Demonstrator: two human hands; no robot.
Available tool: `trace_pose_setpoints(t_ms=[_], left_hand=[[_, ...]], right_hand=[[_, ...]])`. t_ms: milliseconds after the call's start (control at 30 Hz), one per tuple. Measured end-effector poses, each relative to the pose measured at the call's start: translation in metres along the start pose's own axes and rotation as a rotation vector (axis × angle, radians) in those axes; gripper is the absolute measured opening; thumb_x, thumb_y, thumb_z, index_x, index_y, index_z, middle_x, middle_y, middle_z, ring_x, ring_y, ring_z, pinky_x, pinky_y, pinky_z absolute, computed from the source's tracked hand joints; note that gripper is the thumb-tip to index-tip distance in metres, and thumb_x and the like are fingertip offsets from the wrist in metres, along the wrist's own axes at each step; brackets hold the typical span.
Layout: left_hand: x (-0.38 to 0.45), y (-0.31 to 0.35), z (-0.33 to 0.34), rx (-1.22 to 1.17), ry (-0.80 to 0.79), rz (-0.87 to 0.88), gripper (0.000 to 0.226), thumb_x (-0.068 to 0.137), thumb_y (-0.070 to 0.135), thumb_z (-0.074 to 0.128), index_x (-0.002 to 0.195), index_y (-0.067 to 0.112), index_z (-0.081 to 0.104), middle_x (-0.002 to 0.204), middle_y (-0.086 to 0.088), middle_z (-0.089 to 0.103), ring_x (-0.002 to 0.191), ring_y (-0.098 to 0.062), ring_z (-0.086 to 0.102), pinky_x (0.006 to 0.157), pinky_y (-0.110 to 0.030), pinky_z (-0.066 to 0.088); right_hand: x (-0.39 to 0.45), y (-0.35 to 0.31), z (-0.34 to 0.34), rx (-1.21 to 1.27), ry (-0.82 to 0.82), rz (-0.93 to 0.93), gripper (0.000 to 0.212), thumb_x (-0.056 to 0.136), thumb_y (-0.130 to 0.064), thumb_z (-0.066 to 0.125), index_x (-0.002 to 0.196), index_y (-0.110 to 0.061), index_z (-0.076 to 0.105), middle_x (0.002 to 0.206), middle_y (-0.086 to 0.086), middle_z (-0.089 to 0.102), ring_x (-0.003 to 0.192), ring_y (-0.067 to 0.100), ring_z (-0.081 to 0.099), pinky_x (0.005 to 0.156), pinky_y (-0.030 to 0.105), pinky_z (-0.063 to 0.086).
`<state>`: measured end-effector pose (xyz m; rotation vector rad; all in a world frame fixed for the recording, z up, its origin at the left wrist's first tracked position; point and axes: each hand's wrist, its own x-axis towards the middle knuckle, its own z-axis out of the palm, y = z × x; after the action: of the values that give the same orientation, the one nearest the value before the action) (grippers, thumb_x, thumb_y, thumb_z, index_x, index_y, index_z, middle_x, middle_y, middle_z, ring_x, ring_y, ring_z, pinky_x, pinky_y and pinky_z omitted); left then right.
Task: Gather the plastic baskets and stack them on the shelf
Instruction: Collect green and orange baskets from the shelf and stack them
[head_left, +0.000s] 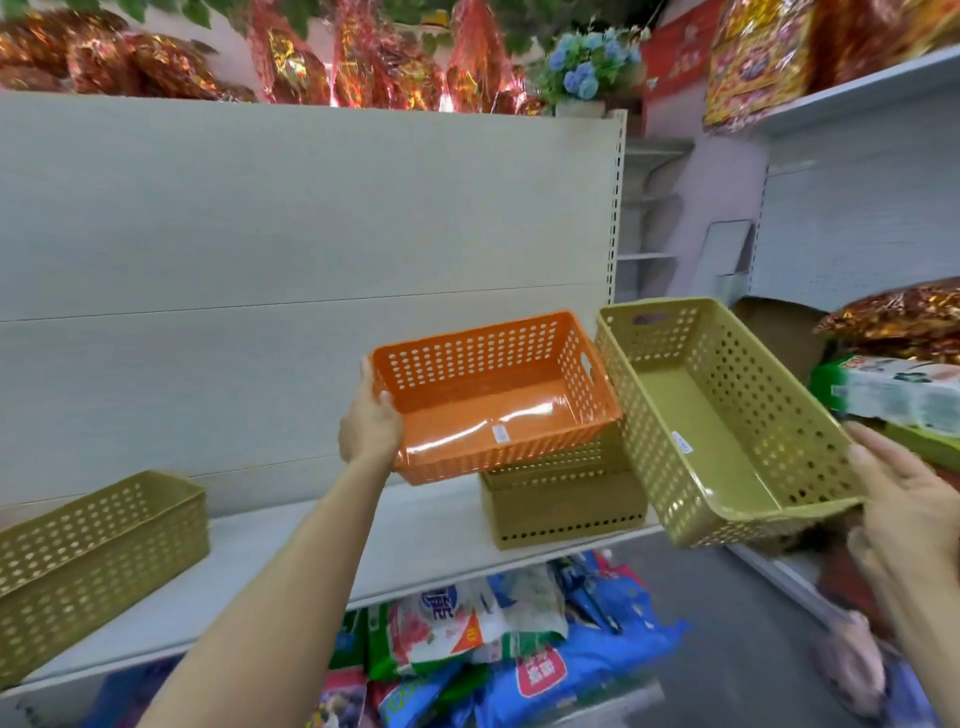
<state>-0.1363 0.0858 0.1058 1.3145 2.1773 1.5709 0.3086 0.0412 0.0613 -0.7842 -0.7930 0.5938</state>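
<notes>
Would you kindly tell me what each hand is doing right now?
Left hand: grips the orange basket by its short end.
Right hand: holds the near end of the olive-green basket, tilted in the air.

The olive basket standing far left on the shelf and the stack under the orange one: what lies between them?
In the head view, only bare shelf lies between the left olive basket and the olive stack; the left forearm crosses in front.
</notes>
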Motion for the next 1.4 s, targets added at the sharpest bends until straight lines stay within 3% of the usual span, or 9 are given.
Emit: trace_pose_setpoints(t_ms=[100, 200, 300, 433, 533, 600, 767, 1167, 1400], left_hand=[[-0.008, 0.023, 0.04, 0.064, -0.017, -0.015, 0.052, 0.11, 0.032, 0.029, 0.158, 0.049, 0.017, 0.133, -0.014, 0.064, 0.119, -0.039, 0.059, 0.097, -0.045, 0.047], [-0.01, 0.046, 0.072, 0.06, -0.026, -0.015, 0.052, 0.11, 0.031, 0.027, 0.158, 0.048, 0.018, 0.131, -0.015, 0.065, 0.117, -0.039, 0.061, 0.095, -0.046, 0.048], [-0.003, 0.061, 0.101, 0.044, -0.04, -0.005, 0.053, 0.109, 0.026, 0.027, 0.158, 0.045, 0.019, 0.13, -0.014, 0.065, 0.115, -0.038, 0.062, 0.093, -0.046, 0.05], [0.011, 0.067, 0.134, 0.085, -0.09, 0.015, 0.053, 0.105, 0.024, 0.031, 0.154, 0.043, 0.023, 0.126, -0.013, 0.065, 0.109, -0.039, 0.064, 0.092, -0.049, 0.054], [0.021, 0.063, 0.146, 0.154, -0.12, 0.011, 0.049, 0.103, 0.019, 0.032, 0.15, 0.035, 0.029, 0.122, -0.016, 0.065, 0.108, -0.041, 0.064, 0.091, -0.049, 0.053], [0.026, 0.057, 0.151, 0.198, -0.147, 0.002, 0.055, 0.101, 0.014, 0.032, 0.154, 0.031, 0.027, 0.125, -0.018, 0.063, 0.113, -0.041, 0.062, 0.094, -0.048, 0.051], [0.021, 0.04, 0.173, 0.31, -0.22, -0.026, 0.052, 0.105, 0.024, 0.029, 0.155, 0.032, 0.02, 0.127, -0.014, 0.063, 0.113, -0.036, 0.062, 0.09, -0.044, 0.049], [0.033, 0.01, 0.174, 0.395, -0.238, -0.033, 0.042, 0.103, 0.033, 0.025, 0.142, 0.029, 0.039, 0.123, -0.017, 0.066, 0.111, -0.04, 0.062, 0.081, -0.04, 0.042], [0.031, 0.0, 0.173, 0.101, -0.361, -0.04, 0.038, 0.105, 0.029, 0.027, 0.142, 0.035, 0.035, 0.125, -0.011, 0.066, 0.104, -0.037, 0.063, 0.085, -0.043, 0.051]], right_hand=[[0.024, -0.008, -0.03, 0.01, 0.01, 0.017, 0.066, 0.068, -0.042, 0.08, 0.123, -0.009, 0.064, 0.109, 0.012, 0.073, 0.07, 0.011, 0.068, 0.069, 0.029, 0.06], [0.045, -0.007, -0.058, 0.043, -0.009, 0.02, 0.076, 0.057, -0.056, 0.081, 0.122, -0.02, 0.065, 0.108, 0.02, 0.063, 0.068, 0.013, 0.061, 0.069, 0.034, 0.053], [0.054, -0.019, -0.059, 0.053, 0.048, -0.006, 0.054, 0.082, -0.03, 0.071, 0.13, -0.01, 0.059, 0.096, 0.001, 0.074, 0.074, 0.011, 0.069, 0.07, 0.04, 0.061], [0.075, -0.017, -0.062, 0.055, 0.076, -0.071, 0.043, 0.094, -0.012, 0.053, 0.135, 0.0, 0.05, 0.086, -0.022, 0.074, 0.082, -0.005, 0.069, 0.077, 0.014, 0.055], [0.089, -0.02, -0.071, 0.025, -0.01, -0.029, 0.052, 0.086, -0.041, 0.063, 0.133, -0.019, 0.057, 0.113, -0.011, 0.071, 0.109, 0.006, 0.065, 0.079, 0.016, 0.055], [0.097, -0.024, -0.066, 0.0, -0.053, -0.021, 0.064, 0.068, -0.048, 0.071, 0.124, -0.018, 0.063, 0.106, -0.011, 0.073, 0.101, 0.006, 0.068, 0.074, 0.016, 0.056], [0.11, -0.004, -0.012, 0.034, -0.184, -0.015, 0.028, 0.091, -0.006, 0.056, 0.118, -0.007, 0.064, 0.091, -0.004, 0.077, 0.076, 0.01, 0.072, 0.068, 0.027, 0.061], [0.164, 0.027, 0.087, -0.001, -0.549, 0.082, 0.024, 0.086, -0.003, 0.06, 0.104, -0.012, 0.073, 0.09, 0.006, 0.077, 0.074, 0.013, 0.072, 0.07, 0.026, 0.06], [0.181, 0.04, 0.132, -0.04, -0.671, 0.076, 0.028, 0.083, -0.003, 0.062, 0.11, -0.004, 0.07, 0.089, 0.009, 0.077, 0.073, 0.014, 0.072, 0.066, 0.023, 0.058]])
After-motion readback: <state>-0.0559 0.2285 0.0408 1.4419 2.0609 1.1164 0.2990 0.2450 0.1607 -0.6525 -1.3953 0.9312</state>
